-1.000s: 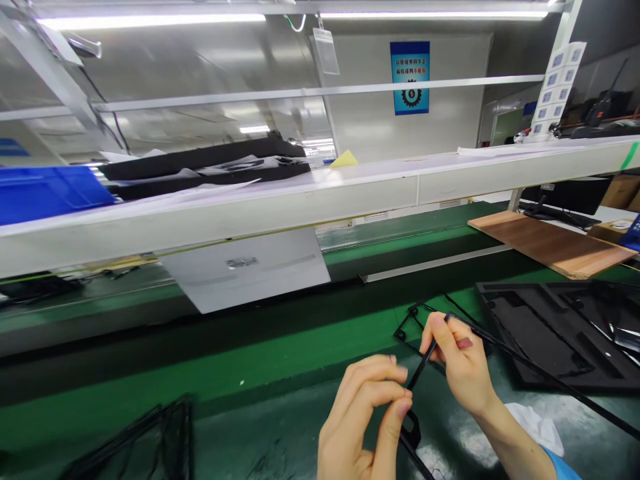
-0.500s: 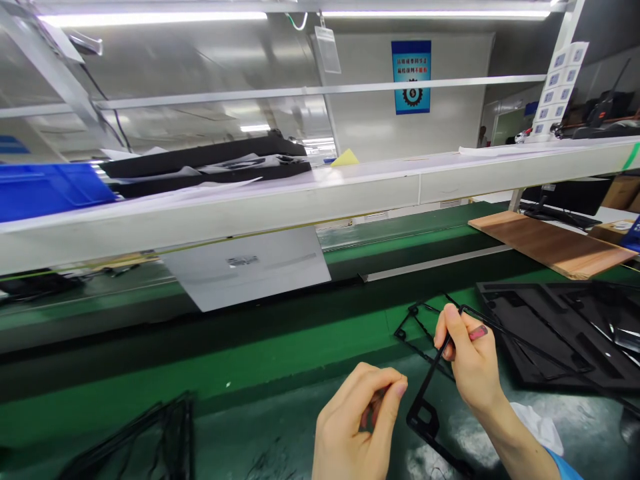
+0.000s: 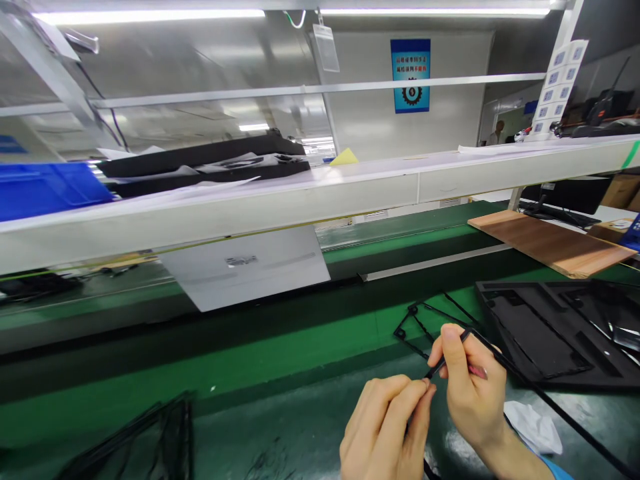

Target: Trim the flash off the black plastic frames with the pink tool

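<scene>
Both hands are low in the view over the green belt. My right hand (image 3: 470, 390) is closed around a thin black plastic frame (image 3: 545, 400) near its corner, and the frame's long side runs off to the lower right. My left hand (image 3: 387, 430) pinches thumb and fingertips on the same frame's edge, just left of the right hand. More thin black frames (image 3: 417, 327) lie flat on the belt behind my fingers.
A black moulded tray (image 3: 560, 333) lies at the right, with a wooden board (image 3: 550, 243) behind it. A white cloth (image 3: 533, 427) sits beside my right wrist. Loose black frames (image 3: 145, 430) are piled at lower left. A white shelf (image 3: 320, 193) crosses overhead, with a grey panel (image 3: 245, 267) under it.
My left hand came off the frame, then moved right and pinched it again close to my right hand. The frame has swung lower and flatter.
</scene>
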The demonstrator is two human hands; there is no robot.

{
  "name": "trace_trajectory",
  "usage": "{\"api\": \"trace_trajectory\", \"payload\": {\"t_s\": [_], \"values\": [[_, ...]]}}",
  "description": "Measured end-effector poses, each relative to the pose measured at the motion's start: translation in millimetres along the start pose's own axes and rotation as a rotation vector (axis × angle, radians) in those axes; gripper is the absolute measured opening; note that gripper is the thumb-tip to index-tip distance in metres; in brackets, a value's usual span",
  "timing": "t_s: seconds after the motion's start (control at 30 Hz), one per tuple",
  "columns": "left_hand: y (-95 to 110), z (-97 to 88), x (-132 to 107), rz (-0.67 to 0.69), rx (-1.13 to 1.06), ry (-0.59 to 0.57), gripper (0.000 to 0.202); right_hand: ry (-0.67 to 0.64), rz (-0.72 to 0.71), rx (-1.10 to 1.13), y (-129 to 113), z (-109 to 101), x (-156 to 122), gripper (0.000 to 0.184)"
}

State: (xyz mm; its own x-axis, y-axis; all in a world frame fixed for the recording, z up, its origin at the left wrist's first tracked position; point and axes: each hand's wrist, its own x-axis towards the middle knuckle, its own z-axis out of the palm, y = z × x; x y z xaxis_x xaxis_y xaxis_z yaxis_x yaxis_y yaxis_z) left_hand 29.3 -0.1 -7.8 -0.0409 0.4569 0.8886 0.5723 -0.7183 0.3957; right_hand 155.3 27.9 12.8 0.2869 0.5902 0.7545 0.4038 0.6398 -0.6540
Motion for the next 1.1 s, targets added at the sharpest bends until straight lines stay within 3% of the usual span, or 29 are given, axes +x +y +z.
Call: {"api": "trace_trajectory", "payload": {"t_s": [0.13,0.43,0.63,0.9,1.1], "values": [[2.7,4.3,-0.6,-0.006,0.028,0.039,0.016,-0.004,-0.135,-0.008,-7.1,-1.1,-1.2,0.039],[-3.4,1.5,-6.2,-0.1,0.025,-0.125,0.018,-0.088,-0.206,0.016,-6.3,0.3,-3.3,0.034],[-4.1,-0.7,-4.2,-0.123,0.019,-0.141,0.021,-0.068,-0.081,0.05,-6.3,-0.1,-0.6,0.044],[-3.9,-3.4,-0.1,-0.163,-0.065,-0.121,0.021,-0.03,0.209,0.137,2.9,2.4,3.0,0.062],[0.5,-0.2,-2.8,-0.191,-0.14,-0.163,0.022,-0.085,0.285,0.191,3.9,8.4,3.0,0.065]]}}
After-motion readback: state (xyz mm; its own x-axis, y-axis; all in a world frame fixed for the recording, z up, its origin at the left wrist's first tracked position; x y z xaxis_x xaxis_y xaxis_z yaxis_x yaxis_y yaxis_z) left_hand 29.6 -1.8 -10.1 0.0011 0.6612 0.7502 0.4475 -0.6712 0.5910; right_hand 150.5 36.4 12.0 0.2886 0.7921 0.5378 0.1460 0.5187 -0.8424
